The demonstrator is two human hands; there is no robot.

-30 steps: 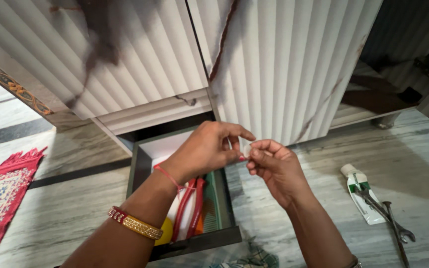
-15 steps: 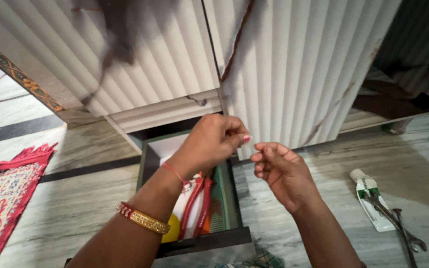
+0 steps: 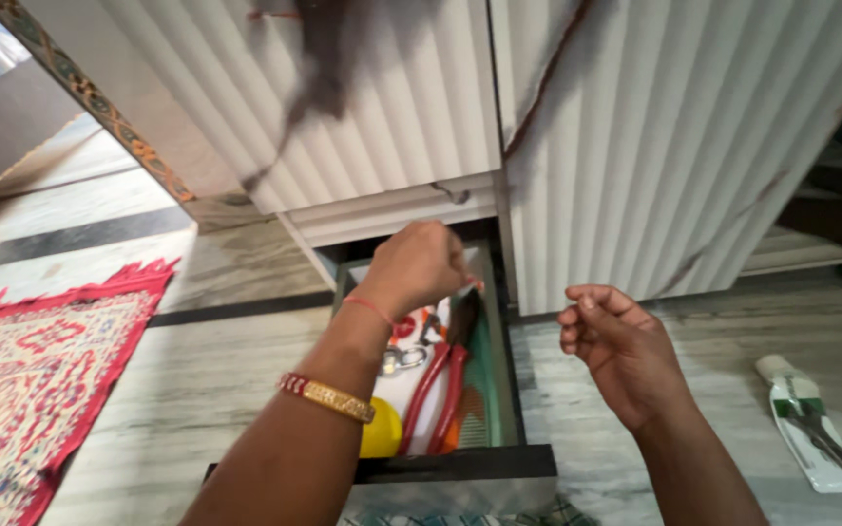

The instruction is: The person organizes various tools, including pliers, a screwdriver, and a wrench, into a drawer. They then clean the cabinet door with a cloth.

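Left hand (image 3: pixel 419 265), fingers pinched, now lowered over open drawer (image 3: pixel 460 463); right hand (image 3: pixel 616 346) drawn apart, loosely curled, empty.

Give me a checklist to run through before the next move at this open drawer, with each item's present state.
1. Drawer pulled out far enough to reach in: ok.
2. Left hand over the drawer, fingers bunched as if pinching something small: cannot tell what, if anything, it grips.
3. Right hand free, beside the drawer and over the floor: ok, its curled fingers appear to hold nothing.
4. Red-handled pliers in plain view in the drawer, not covered: ok.
5. Yellow round thing lies at the drawer's near end, beside the plier handles: ok.
6. White tube on the floor to the right, apart from both hands: ok.
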